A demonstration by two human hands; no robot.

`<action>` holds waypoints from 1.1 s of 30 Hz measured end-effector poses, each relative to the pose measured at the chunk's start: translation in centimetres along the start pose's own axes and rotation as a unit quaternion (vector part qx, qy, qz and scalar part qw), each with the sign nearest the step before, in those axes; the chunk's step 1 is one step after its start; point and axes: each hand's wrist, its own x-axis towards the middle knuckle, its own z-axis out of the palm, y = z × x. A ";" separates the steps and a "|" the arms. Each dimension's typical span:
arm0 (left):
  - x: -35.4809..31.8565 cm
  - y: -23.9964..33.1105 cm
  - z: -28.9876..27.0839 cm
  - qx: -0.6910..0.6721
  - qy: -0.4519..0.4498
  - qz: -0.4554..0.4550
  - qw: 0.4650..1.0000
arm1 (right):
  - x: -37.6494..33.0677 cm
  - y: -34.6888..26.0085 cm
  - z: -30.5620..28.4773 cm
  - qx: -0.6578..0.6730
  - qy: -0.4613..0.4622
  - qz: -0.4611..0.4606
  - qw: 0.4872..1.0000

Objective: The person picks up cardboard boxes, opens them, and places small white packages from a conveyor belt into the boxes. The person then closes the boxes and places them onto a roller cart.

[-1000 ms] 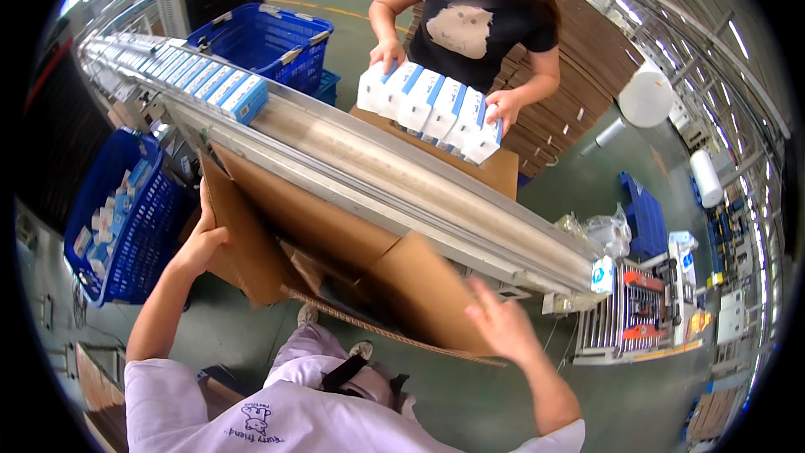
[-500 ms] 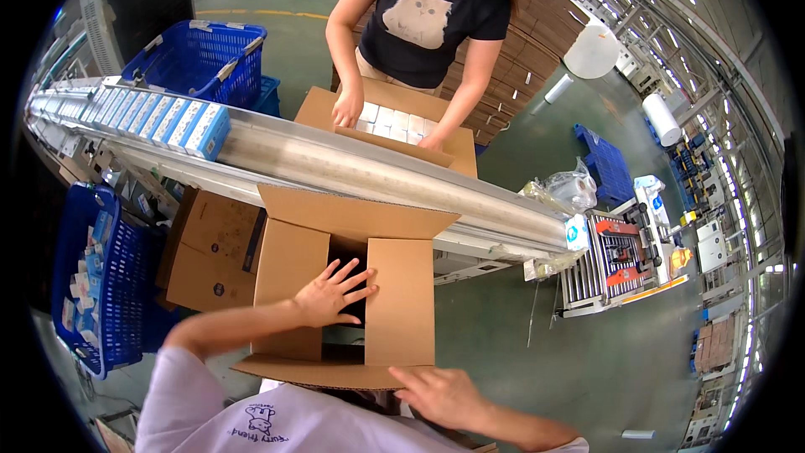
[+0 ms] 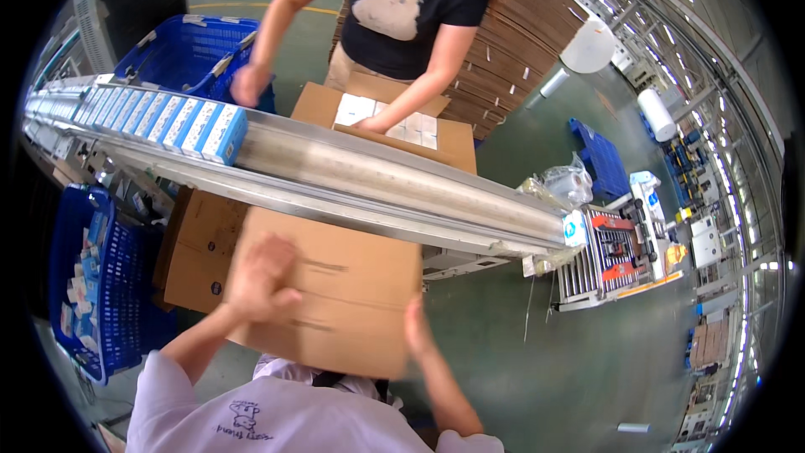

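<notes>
A brown cardboard box (image 3: 360, 285) is in front of me on the near side of the conveyor, a broad closed face with faint print turned up. My left hand (image 3: 264, 277), smeared by motion, lies on the left part of that face with the thumb apart. At the box's right edge is my right hand (image 3: 416, 327); its thumb side shows and the other fingers are hidden behind the cardboard. The flaps and opening of the box are out of sight.
Blue and white cartons (image 3: 180, 124) stand in a row on the conveyor (image 3: 369, 172). Across it, a co-worker reaches into an open box (image 3: 457, 138) of white packs. A blue basket (image 3: 113, 285) of small cartons stands left, near another cardboard box (image 3: 201, 256).
The box has turned from its flapped opening facing up to a closed face up. My left hand moved left from the opening; my right shifted up along the right edge. The co-worker's arm swung toward the cartons.
</notes>
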 end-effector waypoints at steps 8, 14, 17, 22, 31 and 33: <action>-12.7 -25.6 -0.9 -0.698 0.010 -0.379 0.608 | -2.3 -0.5 9.0 0.390 -0.272 0.389 0.789; -9.7 -22.5 1.7 -0.730 -0.067 -0.342 0.587 | -0.1 -18.7 0.9 0.401 -0.250 -0.088 0.877; -5.6 -18.5 9.4 -0.663 -0.088 -0.403 0.625 | 1.1 -23.6 3.3 0.216 -0.385 -0.028 0.897; 1.2 -8.1 9.6 -0.556 0.128 -0.191 0.799 | -2.2 -18.7 14.6 0.051 -0.330 -0.053 0.941; -2.2 -15.4 1.5 -0.663 -0.019 -0.268 0.699 | 3.0 -5.7 -5.5 -0.271 -0.134 0.209 0.930; -3.7 -20.9 6.6 -0.615 -0.031 -0.378 0.692 | 3.6 -4.7 -4.3 -0.251 -0.122 0.156 0.948</action>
